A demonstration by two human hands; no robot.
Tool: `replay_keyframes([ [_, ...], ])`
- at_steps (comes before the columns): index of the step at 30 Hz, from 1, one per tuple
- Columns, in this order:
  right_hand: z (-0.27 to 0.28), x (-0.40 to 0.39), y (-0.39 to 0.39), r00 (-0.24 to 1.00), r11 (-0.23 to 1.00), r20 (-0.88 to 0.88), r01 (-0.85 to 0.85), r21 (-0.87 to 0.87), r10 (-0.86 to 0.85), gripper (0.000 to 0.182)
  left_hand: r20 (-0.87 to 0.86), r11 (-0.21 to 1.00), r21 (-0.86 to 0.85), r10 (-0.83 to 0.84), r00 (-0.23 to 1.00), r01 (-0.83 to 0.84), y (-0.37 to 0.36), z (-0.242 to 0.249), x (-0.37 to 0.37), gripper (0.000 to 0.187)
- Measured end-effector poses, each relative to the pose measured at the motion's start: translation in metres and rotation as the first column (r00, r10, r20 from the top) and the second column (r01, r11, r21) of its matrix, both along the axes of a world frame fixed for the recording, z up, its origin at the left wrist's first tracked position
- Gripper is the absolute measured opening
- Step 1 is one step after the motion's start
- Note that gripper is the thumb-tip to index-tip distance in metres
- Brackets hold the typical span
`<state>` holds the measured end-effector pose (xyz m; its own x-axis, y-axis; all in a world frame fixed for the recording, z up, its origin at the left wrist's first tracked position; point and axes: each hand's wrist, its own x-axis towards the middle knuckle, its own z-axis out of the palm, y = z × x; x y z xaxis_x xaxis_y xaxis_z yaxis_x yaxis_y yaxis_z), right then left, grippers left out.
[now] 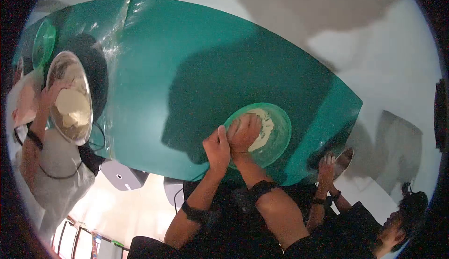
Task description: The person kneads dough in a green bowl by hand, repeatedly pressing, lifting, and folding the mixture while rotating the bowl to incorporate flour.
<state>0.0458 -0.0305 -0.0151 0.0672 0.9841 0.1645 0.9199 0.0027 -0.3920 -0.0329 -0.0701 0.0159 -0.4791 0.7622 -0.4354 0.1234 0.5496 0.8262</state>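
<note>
A translucent green bowl (pixel 283 139) stands on the green table near its front edge, with pale, crumbly dough (pixel 265 130) inside. My right hand (pixel 245 130) is down in the bowl, its fingers curled and pressed into the dough, hiding part of it. At the bowl's left rim, my left hand (pixel 217 146) is closed with the thumb up, seemingly gripping the edge; its fingertips are hidden.
To the left, another person's hand (pixel 55 90) works in a metal bowl (pixel 87 114) of pale dough, near a green basin (pixel 44 43). At right, a co-worker's hands (pixel 327 167) hold a bowl (pixel 345 161). The green table (pixel 154 72) has a plastic-covered seam.
</note>
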Motion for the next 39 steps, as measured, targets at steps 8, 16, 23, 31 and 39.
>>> replay_keyframes([
  [8, -0.035, 0.038, 0.011, 0.931, 0.940, -0.139, -0.324, 0.105, 0.336, 0.032, 0.024, 1.000, -0.014, 0.012, 1.000, -0.011, -0.004, 0.010, 0.001, 0.041],
  [16, 0.018, 0.018, 0.000, 0.962, 0.991, -0.274, -0.048, -0.124, 0.012, 0.027, -0.080, 0.964, -0.052, 0.256, 0.963, -0.261, -0.033, 0.022, -0.006, 0.047],
  [23, 0.033, 0.036, -0.045, 0.941, 0.961, -0.283, 0.113, -0.254, -0.185, 0.028, -0.125, 0.988, -0.153, 0.017, 0.992, -0.037, -0.085, 0.009, -0.026, 0.060],
  [31, 0.028, 0.023, -0.031, 0.770, 0.911, -0.564, 0.052, -0.409, -0.298, 0.017, 0.102, 0.933, -0.230, -0.260, 0.960, 0.278, -0.079, 0.027, -0.049, 0.067],
  [39, 0.029, 0.014, 0.000, 0.923, 0.757, -0.369, -0.320, -0.570, 0.113, 0.029, -0.162, 0.994, 0.089, -0.042, 0.986, 0.057, -0.005, 0.028, -0.068, 0.031],
])
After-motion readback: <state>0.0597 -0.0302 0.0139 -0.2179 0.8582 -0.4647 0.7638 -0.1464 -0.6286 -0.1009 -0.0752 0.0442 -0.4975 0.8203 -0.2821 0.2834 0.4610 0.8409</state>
